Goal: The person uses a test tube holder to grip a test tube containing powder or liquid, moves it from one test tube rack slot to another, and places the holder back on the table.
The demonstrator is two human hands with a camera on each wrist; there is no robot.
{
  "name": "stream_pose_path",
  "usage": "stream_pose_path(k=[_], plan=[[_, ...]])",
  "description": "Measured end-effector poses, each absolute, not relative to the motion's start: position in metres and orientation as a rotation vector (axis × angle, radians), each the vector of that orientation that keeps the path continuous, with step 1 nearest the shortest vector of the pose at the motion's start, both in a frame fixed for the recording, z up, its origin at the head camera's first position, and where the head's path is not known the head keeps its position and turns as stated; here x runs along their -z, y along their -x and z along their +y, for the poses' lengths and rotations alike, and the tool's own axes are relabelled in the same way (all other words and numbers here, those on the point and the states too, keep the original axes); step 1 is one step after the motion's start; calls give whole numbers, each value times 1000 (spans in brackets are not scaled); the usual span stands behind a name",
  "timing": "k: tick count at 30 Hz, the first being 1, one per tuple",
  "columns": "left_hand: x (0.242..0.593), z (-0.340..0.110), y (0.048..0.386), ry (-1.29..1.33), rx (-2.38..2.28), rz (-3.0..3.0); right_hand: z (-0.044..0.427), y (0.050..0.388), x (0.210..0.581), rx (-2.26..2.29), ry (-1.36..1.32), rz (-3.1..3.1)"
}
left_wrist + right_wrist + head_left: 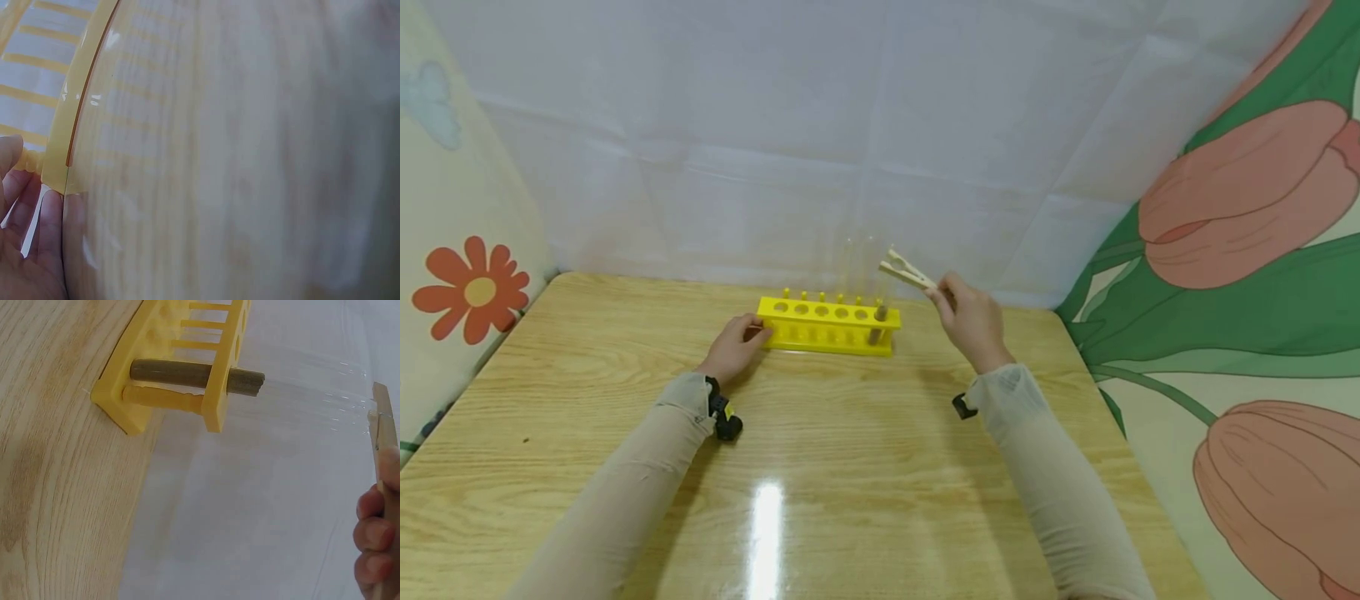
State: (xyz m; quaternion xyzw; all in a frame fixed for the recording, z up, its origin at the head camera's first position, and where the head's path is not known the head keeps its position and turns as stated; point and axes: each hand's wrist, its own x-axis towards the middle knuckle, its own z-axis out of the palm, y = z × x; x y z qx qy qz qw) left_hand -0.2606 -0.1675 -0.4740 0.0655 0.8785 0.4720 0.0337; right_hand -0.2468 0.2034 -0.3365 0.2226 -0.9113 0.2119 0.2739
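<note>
A yellow test tube rack (842, 346) stands on the table. My left hand (730, 350) grips its left end, the thumb and fingers about the end post (31, 160). My right hand (973, 321) holds a wooden test tube clamp (906, 269) by its handle, up at the right of the rack. Several clear test tubes (312, 403) rise from the rack's right part, faint in the head view. The rightmost tube contains a dark grey-brown, stick-like filling (175, 373). In the right wrist view the clamp's jaws are at the tubes' mouths; I cannot tell whether they enclose one.
The wooden table (842, 467) carries the rack near its back edge. A white cloth (760, 125) hangs right behind. Flower-printed panels (1240, 350) flank the table. Each wrist bears a small black camera (727, 421).
</note>
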Motion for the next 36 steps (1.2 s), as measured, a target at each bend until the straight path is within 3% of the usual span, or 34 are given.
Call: stream_pose_path(k=[36], plan=[[477,-168,261,-223,-1475,2715,200,247,364,-652,-530,-2632]])
